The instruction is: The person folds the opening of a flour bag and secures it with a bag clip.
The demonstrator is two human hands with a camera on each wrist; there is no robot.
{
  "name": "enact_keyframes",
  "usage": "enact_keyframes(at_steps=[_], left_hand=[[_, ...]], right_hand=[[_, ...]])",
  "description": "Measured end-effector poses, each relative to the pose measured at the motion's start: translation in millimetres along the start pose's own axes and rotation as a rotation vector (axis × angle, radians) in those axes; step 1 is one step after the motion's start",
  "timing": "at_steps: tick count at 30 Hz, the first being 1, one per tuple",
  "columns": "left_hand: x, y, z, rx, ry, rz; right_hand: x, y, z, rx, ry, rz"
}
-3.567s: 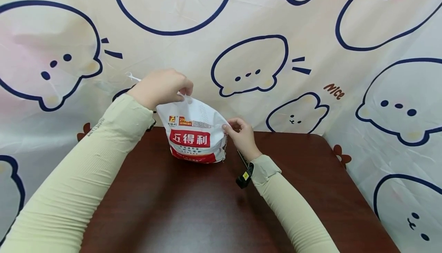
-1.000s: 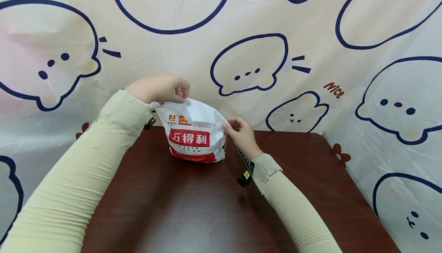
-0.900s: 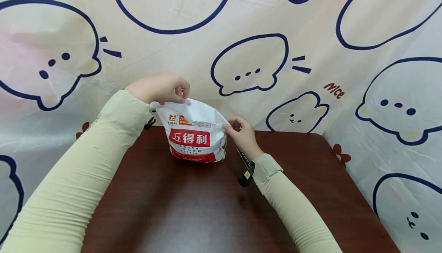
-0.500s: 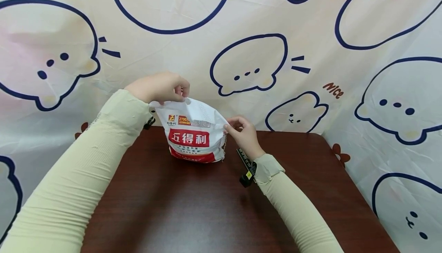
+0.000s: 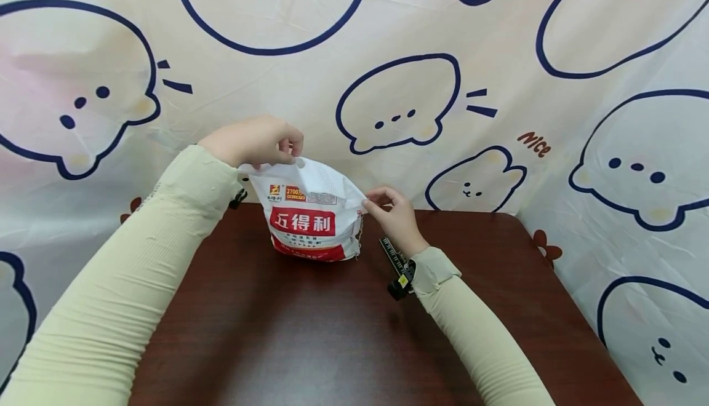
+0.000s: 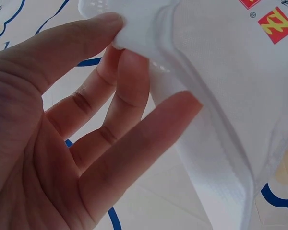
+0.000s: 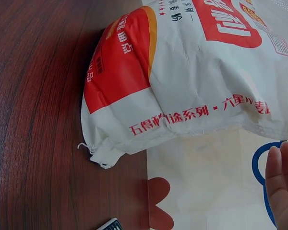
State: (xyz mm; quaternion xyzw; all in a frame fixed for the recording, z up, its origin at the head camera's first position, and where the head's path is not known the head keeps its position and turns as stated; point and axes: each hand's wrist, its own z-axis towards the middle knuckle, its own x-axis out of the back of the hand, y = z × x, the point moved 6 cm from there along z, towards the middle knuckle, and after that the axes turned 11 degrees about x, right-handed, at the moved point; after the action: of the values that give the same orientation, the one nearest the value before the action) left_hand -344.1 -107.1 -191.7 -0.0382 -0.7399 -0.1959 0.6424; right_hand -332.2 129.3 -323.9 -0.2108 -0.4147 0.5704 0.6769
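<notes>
A white flour bag (image 5: 304,200) with red panels and Chinese lettering stands on the dark wooden table, its top pulled upward. My left hand (image 5: 252,138) pinches the bag's top edge from above. In the left wrist view, the thumb and fingertips of that left hand (image 6: 86,105) grip the white rim, while one finger stretches out beside it. At the upper right corner of the bag, my right hand (image 5: 396,216) pinches the edge between thumb and finger. The right wrist view has only part of the right hand (image 7: 282,179), next to the bag's stitched side.
A dark strip with fine light markings (image 5: 392,256) lies on the table right of the bag, near my right wrist. A black device (image 5: 400,286) sits at the right cuff. Behind the table (image 5: 310,332) hangs a pale curtain (image 5: 310,98) with blue cartoon outlines.
Compared with the earliest frame, my left hand is slightly lower and the bag's top left corner stretches further left. My right hand has shifted a little rightward, still pinching the corner.
</notes>
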Motion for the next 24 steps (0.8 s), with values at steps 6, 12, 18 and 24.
enact_keyframes(at_steps=[6,12,18,24], left_hand=[[-0.2,0.0,-0.3,0.003,-0.006,-0.01],[-0.1,0.0,0.0,-0.003,-0.003,0.0],[-0.5,-0.3,-0.6,-0.004,-0.003,-0.008],[-0.7,-1.5,0.1,0.009,-0.01,-0.016]], right_hand=[[6.0,-6.3,-2.6,0.003,-0.011,-0.017],[12.7,31.3,0.5,-0.01,-0.005,-0.056],[22.1,42.7,-1.7,-0.012,-0.023,-0.075],[30.1,48.2,-5.5,-0.046,-0.068,-0.108]])
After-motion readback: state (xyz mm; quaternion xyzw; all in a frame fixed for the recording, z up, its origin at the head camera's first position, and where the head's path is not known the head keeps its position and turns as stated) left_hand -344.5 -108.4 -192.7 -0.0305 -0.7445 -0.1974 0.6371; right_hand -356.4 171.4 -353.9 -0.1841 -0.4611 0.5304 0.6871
